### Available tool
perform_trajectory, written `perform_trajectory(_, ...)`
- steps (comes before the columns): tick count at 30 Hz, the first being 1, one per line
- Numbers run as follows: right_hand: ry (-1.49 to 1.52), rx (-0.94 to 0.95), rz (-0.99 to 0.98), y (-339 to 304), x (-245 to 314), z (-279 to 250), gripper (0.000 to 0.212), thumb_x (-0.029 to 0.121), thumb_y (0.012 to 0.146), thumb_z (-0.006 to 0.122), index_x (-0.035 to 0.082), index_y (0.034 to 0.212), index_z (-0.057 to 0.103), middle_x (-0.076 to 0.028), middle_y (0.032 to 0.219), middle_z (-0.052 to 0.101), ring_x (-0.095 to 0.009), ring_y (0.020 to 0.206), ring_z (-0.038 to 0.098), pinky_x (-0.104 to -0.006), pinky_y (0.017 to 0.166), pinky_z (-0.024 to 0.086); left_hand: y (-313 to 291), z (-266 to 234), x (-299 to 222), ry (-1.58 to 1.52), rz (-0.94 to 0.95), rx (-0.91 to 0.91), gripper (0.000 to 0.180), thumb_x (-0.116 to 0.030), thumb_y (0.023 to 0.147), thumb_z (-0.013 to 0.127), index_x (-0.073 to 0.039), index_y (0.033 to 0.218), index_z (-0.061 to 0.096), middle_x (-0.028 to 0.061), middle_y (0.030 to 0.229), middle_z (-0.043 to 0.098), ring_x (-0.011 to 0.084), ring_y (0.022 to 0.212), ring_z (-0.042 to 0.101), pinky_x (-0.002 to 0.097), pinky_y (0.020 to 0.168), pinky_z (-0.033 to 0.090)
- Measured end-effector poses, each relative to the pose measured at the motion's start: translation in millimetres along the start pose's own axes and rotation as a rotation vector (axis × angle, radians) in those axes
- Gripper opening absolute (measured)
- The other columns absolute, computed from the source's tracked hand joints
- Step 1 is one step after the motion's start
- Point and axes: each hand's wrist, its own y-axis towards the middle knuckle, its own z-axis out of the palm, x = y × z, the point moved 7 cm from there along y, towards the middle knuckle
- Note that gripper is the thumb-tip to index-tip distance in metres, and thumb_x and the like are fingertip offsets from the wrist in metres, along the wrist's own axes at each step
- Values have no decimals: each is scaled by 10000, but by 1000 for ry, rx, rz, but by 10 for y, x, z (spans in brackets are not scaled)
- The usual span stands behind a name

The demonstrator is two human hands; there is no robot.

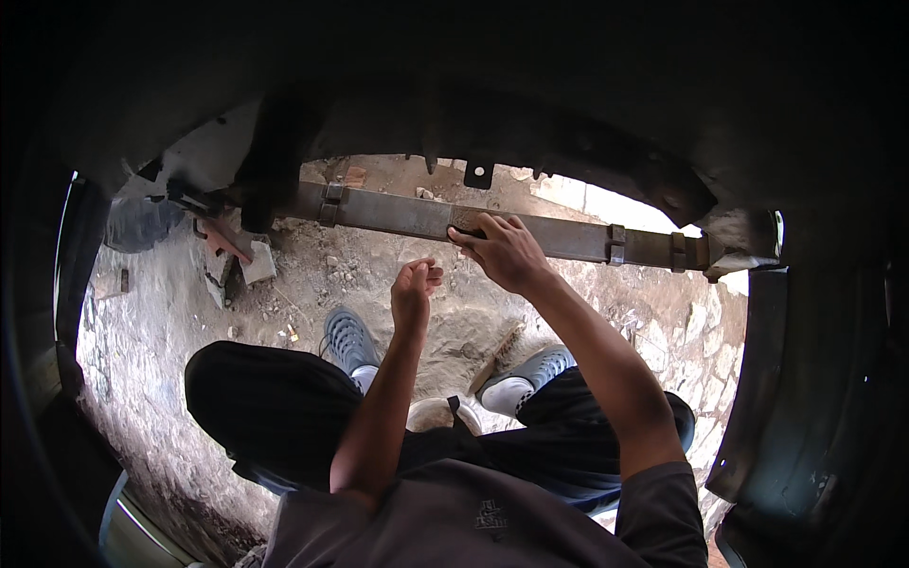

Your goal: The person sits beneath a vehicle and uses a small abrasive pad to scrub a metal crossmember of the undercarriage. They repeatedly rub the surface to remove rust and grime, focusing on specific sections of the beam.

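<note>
A long flat metal bar (398,209), grey and worn, runs across in front of me with bracket-like clips near its ends. My right hand (507,251) rests at the bar's middle, its fingers bent over the upper face and the thumb pointing left. Under those fingertips lies a small dark piece (462,233), partly covered; its kind does not show. Nearer to me and a little left, my left hand (413,289) is raised apart from the bar. Its fingers are curled together, and whatever they may hold is too small to make out.
Dark body panels (757,379) enclose me on both sides and overhead. A black bracket tab (479,174) hangs beyond the bar. Broken stone pieces (258,265) lie on the rough ground at the left. A brush-like strip (496,358) lies between my shoes.
</note>
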Motion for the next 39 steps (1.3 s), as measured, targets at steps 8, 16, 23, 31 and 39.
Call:
perform_trajectory(8,1,56,100,-146,-91,-5,399,372,1072,648,341,1465,707,-41,1192,668,-216,1180,663,-402,1031,470,-29,8,29,-42,-5,14,454,-380,1152,424,-42,1333,668,111,1175,763,220,1083,705,409,1053,496)
perform_trajectory(16,-17,60,83,62,45,36,402,374,1083,617,314,1474,693,-45,1212,654,-205,1244,642,-393,1060,443,-53,47,-59,-22,-19,-7,510,-416,1157,394,-23,1328,670,129,1178,765,234,1087,705,431,1072,487)
perform_trajectory(23,-18,66,129,-211,-124,-39,404,368,1085,626,343,1484,690,-39,1195,672,-240,1185,670,-413,1030,463,-77,101,-40,-54,-2,-5,408,-342,1157,463,-19,1265,688,106,1109,766,194,1016,700,366,999,504)
perform_trajectory(31,-49,-19,94,23,-7,53,394,352,1089,620,316,1474,700,-34,1190,669,-236,1172,672,-408,1006,470,-42,91,-54,-23,53,15,417,-364,1156,458,-43,1264,700,103,1117,778,201,1019,716,393,1021,502)
perform_trajectory(39,-21,29,186,-151,-14,11,380,351,1088,625,306,1455,713,-38,1230,673,-234,1211,668,-421,1029,473,-42,-7,-50,-1,55,6,408,-368,1157,464,-53,1262,701,82,1116,780,173,1016,711,380,1001,496)
